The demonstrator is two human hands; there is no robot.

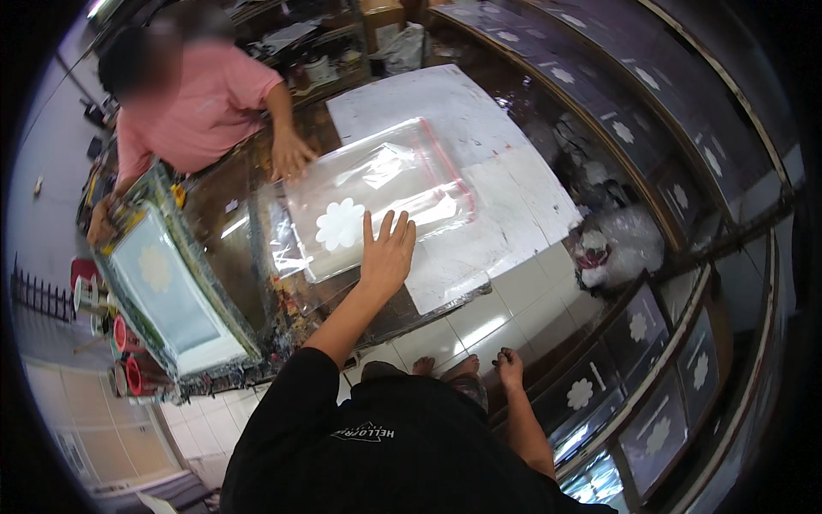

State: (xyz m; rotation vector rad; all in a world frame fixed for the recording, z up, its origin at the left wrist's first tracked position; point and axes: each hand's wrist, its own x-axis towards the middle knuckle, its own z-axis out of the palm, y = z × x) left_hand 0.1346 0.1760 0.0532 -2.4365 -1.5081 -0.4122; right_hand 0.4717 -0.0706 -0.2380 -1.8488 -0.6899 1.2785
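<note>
My left hand [390, 248] rests palm down on the near edge of a clear plastic bag [377, 167], fingers spread. The bag lies flat on the table, with a white flower shape [341, 224] on it and a reddish strip along its right edge. My right hand [509, 367] hangs low beside the table; its fingers look curled, with dark tips, and anything within them is too small to make out. Across the table, a co-worker's hand [293, 156] touches the bag's far left corner. Their other hand [101, 221] holds the frame of a printing screen [175, 283] bearing a pale flower.
White sheets [505, 184] cover the table's right part. Racks [599, 94] with flower-printed sheets stand along the right, with more trays [591, 385] lower down. Crumpled plastic [621, 248] lies beside the table. Red tubs [141, 373] stand left below the screen.
</note>
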